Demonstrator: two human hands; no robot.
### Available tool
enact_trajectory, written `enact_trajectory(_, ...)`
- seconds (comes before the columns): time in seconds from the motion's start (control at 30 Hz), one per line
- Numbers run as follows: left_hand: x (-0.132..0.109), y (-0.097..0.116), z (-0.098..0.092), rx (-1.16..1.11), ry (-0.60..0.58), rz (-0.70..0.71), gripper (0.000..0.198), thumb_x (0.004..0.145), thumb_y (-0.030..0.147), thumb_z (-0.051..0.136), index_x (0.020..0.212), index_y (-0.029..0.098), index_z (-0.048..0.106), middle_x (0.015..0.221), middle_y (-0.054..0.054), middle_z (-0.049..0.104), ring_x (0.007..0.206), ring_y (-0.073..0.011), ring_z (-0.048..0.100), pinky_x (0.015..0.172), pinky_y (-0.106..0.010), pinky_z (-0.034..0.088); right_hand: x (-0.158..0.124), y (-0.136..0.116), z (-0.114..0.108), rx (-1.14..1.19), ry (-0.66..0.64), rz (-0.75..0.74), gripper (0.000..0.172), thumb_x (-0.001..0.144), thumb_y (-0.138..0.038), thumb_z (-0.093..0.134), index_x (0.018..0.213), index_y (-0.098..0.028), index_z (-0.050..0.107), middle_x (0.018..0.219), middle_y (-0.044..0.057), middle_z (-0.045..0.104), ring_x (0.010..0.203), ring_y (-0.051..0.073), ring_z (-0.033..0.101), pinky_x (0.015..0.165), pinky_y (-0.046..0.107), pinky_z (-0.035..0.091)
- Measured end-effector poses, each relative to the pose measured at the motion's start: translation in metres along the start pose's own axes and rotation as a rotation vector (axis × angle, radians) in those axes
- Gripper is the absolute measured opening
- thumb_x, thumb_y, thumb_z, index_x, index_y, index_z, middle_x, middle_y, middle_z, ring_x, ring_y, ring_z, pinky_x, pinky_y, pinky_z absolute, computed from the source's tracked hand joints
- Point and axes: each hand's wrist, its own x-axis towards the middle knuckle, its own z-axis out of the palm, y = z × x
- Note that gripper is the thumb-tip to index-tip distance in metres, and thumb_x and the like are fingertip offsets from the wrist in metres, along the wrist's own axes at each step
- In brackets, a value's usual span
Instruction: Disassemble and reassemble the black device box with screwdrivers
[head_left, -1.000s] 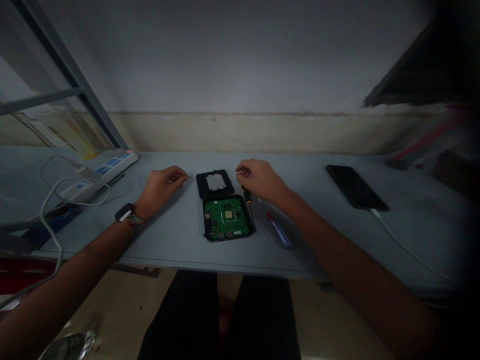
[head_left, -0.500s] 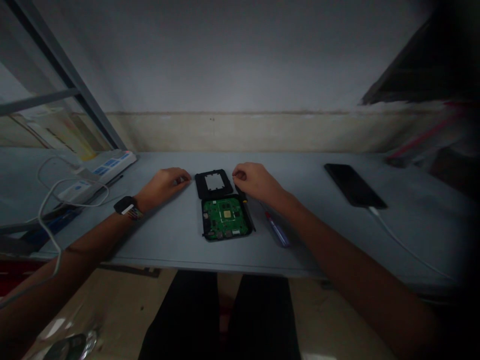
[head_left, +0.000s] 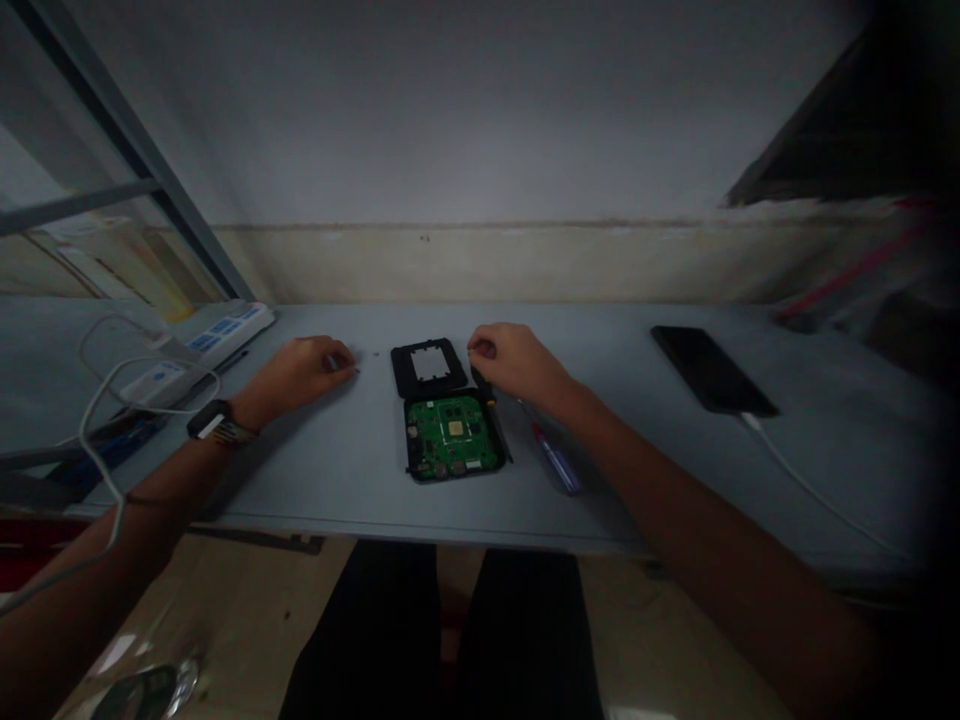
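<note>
My left hand (head_left: 304,372) is held low over the table, left of the black plastic cover (head_left: 403,372), fingers pinched on a tiny dark thing, possibly a screw. Another tiny piece (head_left: 376,353) lies between that hand and the cover. Below the cover sits an open black case with a green circuit board (head_left: 444,430) inside. At the cover's right edge my right hand (head_left: 514,362) has thumb and forefinger pinched; what they hold is too small to name. Beneath it a thin dark tool (head_left: 501,432) leans along the case. A screwdriver (head_left: 556,460) with a clear purple handle lies nearby.
A black phone (head_left: 709,370) with a white cable (head_left: 810,490) lies at the right. On the left are a power strip (head_left: 232,330) with cords and a metal frame post (head_left: 172,200). The wall (head_left: 480,262) bounds the table's back.
My left hand has moved left, away from the cover, and a tiny piece now shows on the table where its fingertips were. My right hand has hardly moved.
</note>
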Motion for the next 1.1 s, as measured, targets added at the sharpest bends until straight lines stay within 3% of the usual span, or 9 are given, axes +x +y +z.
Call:
enact_trajectory(0.47,0.011,0.011,0.011,0.033,-0.02,0.069,0.019,0.092,0.035,0.06,0.09,0.022,0.074,0.085,-0.007,0.072,0.075,-0.0233,0.066,0.075,-0.035,0.048,-0.001,-0.001,0.004,-0.076,-0.016,-0.008,0.015,0.094,-0.016,0.064,0.093,-0.017,0.078,0.096,0.013,0.079,0.089,0.026,0.073,0.081,0.037,0.052)
enact_trajectory(0.7,0.013,0.017,0.007,0.04,-0.037,0.015,0.03,0.097,0.034,0.049,0.109,0.019,0.073,0.094,-0.008,0.077,0.083,-0.0234,0.071,0.077,-0.034,0.05,-0.002,-0.003,0.002,-0.13,-0.034,-0.011,0.019,0.096,-0.016,0.061,0.099,-0.015,0.08,0.1,0.013,0.081,0.092,0.025,0.074,0.082,0.034,0.052)
enact_trajectory(0.9,0.012,0.005,0.004,0.075,-0.083,0.154,0.029,0.095,0.031,0.056,0.114,0.021,0.076,0.104,-0.008,0.074,0.082,-0.0201,0.071,0.083,-0.034,0.054,-0.002,-0.005,0.001,-0.138,-0.047,0.006,0.019,0.096,-0.016,0.062,0.1,-0.014,0.08,0.101,0.013,0.081,0.093,0.024,0.074,0.083,0.034,0.052)
enact_trajectory(1.1,0.013,0.002,0.004,0.074,-0.098,0.21,0.029,0.099,0.03,0.055,0.112,0.024,0.079,0.098,-0.006,0.074,0.082,-0.019,0.069,0.083,-0.033,0.052,-0.002,-0.006,0.001,-0.118,-0.044,0.006,0.018,0.096,-0.016,0.062,0.099,-0.014,0.08,0.1,0.013,0.082,0.093,0.023,0.074,0.084,0.033,0.053)
